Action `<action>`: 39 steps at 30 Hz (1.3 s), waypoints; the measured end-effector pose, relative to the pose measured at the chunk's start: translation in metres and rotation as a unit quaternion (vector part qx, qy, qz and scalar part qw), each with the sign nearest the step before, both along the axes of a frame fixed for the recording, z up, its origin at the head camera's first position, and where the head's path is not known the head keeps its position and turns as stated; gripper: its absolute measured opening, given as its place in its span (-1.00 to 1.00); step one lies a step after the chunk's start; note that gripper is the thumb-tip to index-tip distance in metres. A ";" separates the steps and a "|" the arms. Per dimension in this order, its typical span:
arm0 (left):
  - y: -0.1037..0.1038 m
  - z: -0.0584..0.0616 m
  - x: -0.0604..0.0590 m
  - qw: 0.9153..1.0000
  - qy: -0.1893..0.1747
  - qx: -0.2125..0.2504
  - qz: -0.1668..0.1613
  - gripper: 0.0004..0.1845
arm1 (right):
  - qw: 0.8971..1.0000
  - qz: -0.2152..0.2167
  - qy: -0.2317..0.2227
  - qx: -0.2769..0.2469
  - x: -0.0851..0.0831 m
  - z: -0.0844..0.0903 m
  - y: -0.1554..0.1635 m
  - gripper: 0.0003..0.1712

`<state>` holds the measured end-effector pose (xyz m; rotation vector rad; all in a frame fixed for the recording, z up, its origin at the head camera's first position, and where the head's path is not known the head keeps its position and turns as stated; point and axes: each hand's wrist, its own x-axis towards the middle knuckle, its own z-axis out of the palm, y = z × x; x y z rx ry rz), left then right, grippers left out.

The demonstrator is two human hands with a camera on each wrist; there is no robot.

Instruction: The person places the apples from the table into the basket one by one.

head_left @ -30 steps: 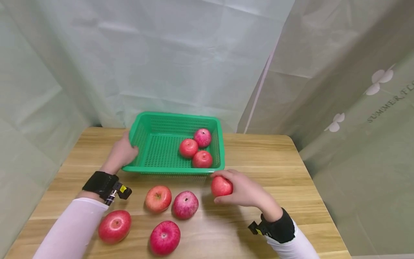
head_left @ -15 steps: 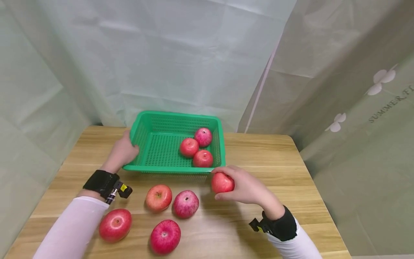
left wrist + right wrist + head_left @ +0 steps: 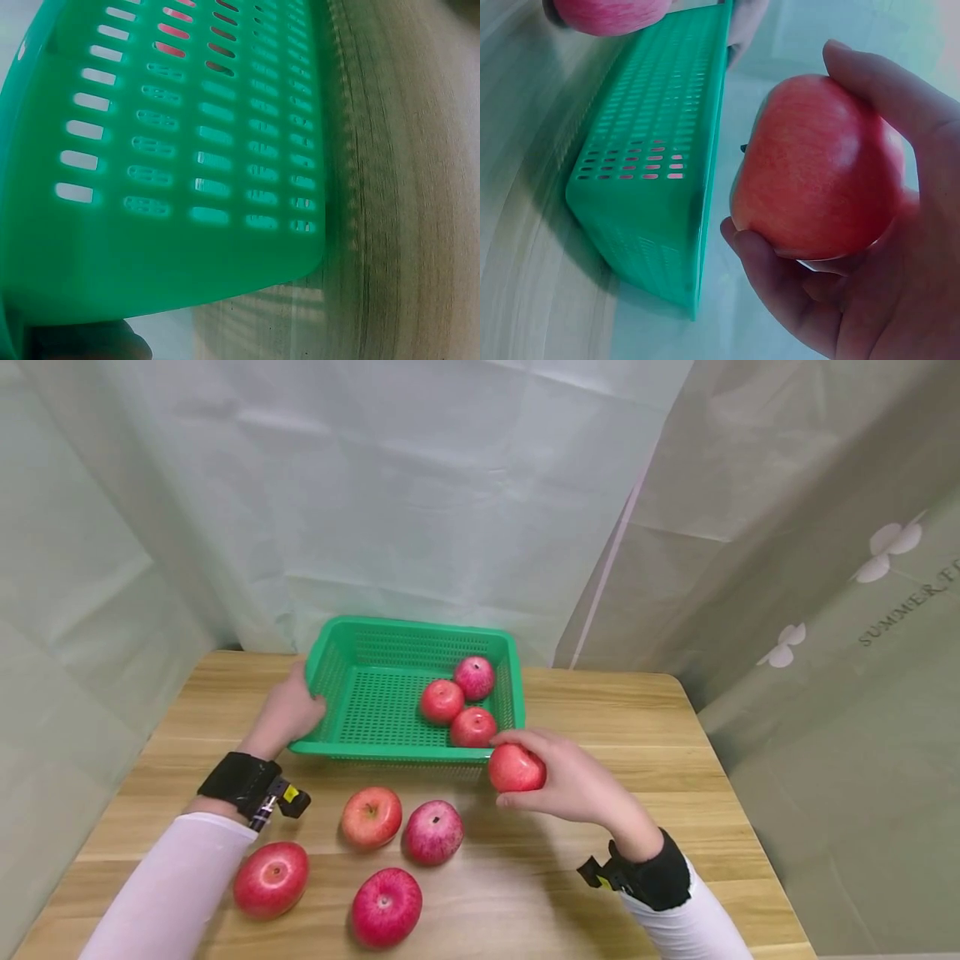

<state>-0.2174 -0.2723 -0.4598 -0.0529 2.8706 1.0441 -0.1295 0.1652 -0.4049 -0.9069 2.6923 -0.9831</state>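
A green perforated plastic basket [image 3: 405, 752] stands at the back of the wooden table, three apples [image 3: 442, 702] grouped at its right end. My left hand [image 3: 291, 710] grips the basket's left rim, thumb over the edge; the left wrist view is mostly filled by the basket wall [image 3: 150, 262]. My right hand [image 3: 573, 777] holds a red apple [image 3: 516, 767] between thumb and fingers, just outside the basket's front right corner. In the right wrist view this apple [image 3: 821, 169] hangs above table height, near the basket's rim.
Several more apples lie on the table in front of the basket: an orange-red one [image 3: 371, 818], a pink one [image 3: 433, 832], a deep red one [image 3: 386, 907] and one [image 3: 271, 880] beside the left forearm. Pale curtains [image 3: 420, 485] hang close behind the table [image 3: 615, 718].
My right hand has lifted slightly with its apple, up toward the basket's front right corner. The left hand keeps its grip on the rim, and the view has shifted a little.
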 end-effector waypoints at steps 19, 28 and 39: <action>0.002 0.003 0.003 1.000 -0.004 0.008 0.001 -0.25 | 0.999 -0.027 0.026 -0.031 -0.031 0.002 -0.011 -0.17; 0.002 0.004 0.001 1.000 -0.003 0.008 0.001 -0.23 | 0.999 -0.019 0.013 -0.026 -0.068 0.012 -0.025 -0.11; 0.001 0.001 0.002 1.000 -0.002 0.003 0.002 -0.24 | 0.999 -0.032 -0.015 0.007 -0.113 0.017 -0.049 -0.08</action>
